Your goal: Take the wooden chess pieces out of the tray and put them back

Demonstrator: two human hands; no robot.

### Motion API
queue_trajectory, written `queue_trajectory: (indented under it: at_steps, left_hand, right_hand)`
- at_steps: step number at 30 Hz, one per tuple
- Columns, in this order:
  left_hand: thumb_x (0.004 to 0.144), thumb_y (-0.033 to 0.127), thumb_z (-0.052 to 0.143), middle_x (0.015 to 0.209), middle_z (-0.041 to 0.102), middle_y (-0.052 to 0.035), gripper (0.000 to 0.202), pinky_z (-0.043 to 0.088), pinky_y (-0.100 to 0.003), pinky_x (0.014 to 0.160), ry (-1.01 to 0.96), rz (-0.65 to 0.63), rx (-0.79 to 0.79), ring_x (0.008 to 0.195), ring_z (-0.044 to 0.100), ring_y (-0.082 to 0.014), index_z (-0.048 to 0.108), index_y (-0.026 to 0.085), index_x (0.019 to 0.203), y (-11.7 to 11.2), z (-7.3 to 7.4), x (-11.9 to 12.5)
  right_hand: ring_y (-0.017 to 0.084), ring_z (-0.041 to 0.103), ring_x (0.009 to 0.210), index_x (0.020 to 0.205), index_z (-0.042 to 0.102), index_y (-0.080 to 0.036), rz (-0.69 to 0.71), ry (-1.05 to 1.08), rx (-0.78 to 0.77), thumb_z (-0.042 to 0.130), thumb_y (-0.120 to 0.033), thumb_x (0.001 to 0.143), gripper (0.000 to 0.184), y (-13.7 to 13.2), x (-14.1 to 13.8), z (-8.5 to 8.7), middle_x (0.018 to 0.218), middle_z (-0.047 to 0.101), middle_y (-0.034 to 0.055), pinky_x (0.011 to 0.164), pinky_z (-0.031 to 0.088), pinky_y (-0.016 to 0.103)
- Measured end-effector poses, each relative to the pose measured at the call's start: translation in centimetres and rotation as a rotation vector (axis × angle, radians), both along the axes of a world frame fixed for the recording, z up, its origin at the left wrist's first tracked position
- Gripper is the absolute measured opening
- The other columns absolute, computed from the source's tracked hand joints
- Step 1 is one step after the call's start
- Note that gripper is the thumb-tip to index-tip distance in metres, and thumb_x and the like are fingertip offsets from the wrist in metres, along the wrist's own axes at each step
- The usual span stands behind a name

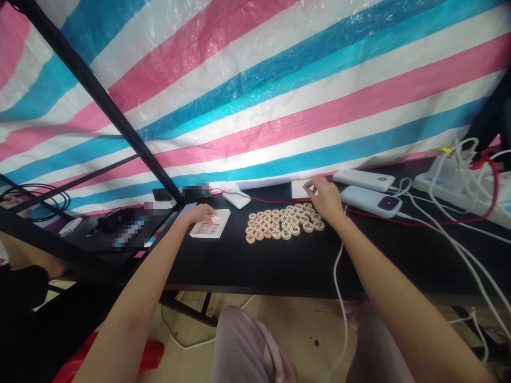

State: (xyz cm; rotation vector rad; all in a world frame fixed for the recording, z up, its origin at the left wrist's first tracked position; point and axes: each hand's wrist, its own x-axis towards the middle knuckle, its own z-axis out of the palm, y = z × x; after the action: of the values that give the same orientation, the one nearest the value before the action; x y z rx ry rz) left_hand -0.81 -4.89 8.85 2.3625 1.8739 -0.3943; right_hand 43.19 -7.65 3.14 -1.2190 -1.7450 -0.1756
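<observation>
One black tabletop (239,266): left hand (200,213) at a white box (219,226), right hand (325,198) at a second box (298,189) behind the round pieces (275,225); whether their fingers pinch, I cannot tell. A low, dragging right wrist could scatter those pieces.

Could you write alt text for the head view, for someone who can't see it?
Two bare hands reach over a black table: the left hand at a shallow white box, the right hand by another white box. Between them lie rows of round pieces with red or black characters. Two power banks sit at right; a striped sheet hangs behind.
</observation>
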Motion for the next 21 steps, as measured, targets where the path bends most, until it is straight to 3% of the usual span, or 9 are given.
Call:
queue_trajectory:
  at_steps: [4,6,9,11,13,17,21]
  left_hand:
    - [0.059,0.037,0.069,0.098,0.068,-0.0044,0.038,0.043,-0.023,0.075,-0.057,0.006,-0.023,0.089,0.061,-0.0204,0.067,0.022,0.094,0.2,-0.4,-0.4]
    - [0.06,0.038,0.069,0.102,0.067,-0.0035,0.039,0.041,-0.027,0.084,-0.056,0.01,0.0,0.096,0.059,-0.0221,0.066,0.024,0.096,-0.2,-0.4,-0.4]
    - [0.062,0.041,0.069,0.11,0.062,-0.0042,0.043,0.025,-0.047,0.104,0.001,0.027,0.122,0.112,0.049,-0.0279,0.063,0.028,0.102,-1.0,-0.4,-0.3]
    - [0.063,0.044,0.069,0.118,0.057,-0.0075,0.051,0.013,-0.06,0.104,0.033,0.072,0.217,0.119,0.042,-0.0323,0.058,0.029,0.11,-1.7,-0.7,-0.3]
    - [0.064,0.046,0.067,0.127,0.048,-0.0112,0.061,0.01,-0.065,0.101,0.025,0.145,0.274,0.124,0.035,-0.0359,0.051,0.031,0.121,-2.4,-1.2,-0.5]
    - [0.072,0.049,0.06,0.138,0.038,-0.0146,0.069,0.02,-0.058,0.102,-0.087,0.274,0.265,0.128,0.032,-0.0377,0.038,0.03,0.134,-3.9,-2.7,-1.0]
    - [0.08,0.052,0.049,0.133,0.043,-0.014,0.065,0.032,-0.044,0.099,-0.144,0.399,0.213,0.124,0.041,-0.0322,0.034,0.026,0.137,-5.7,-3.6,-0.6]
  right_hand:
    - [0.018,0.055,0.068,0.078,0.059,-0.02,-0.004,-0.003,-0.005,0.048,-0.019,0.083,0.012,0.0,0.0,0.0,0.079,0.063,0.0043,0.067,0.036,0.031]
    - [0.019,0.055,0.07,0.079,0.059,-0.02,0.0,-0.006,-0.01,0.048,-0.018,0.082,0.011,0.0,0.0,0.0,0.079,0.063,0.0046,0.068,0.036,0.031]
    - [0.019,0.056,0.071,0.079,0.059,-0.02,0.012,-0.008,-0.014,0.048,-0.017,0.082,0.011,0.0,0.1,-0.1,0.081,0.063,0.0044,0.069,0.037,0.031]
    - [0.018,0.055,0.07,0.079,0.059,-0.02,0.013,-0.013,-0.016,0.048,-0.018,0.082,0.011,-0.1,0.1,-0.1,0.081,0.063,0.0042,0.069,0.036,0.031]
    - [0.018,0.055,0.069,0.079,0.059,-0.02,0.007,-0.014,-0.014,0.048,-0.018,0.082,0.011,-0.2,0.1,0.0,0.081,0.064,0.0041,0.068,0.036,0.031]
    - [0.017,0.054,0.065,0.078,0.059,-0.02,0.015,-0.018,-0.013,0.049,-0.019,0.082,0.012,-0.5,-0.2,0.2,0.077,0.063,0.0031,0.067,0.036,0.03]
    - [0.016,0.054,0.063,0.078,0.059,-0.02,0.063,-0.042,-0.034,0.048,-0.019,0.082,0.012,-0.9,-0.9,0.4,0.076,0.062,0.0022,0.065,0.036,0.029]
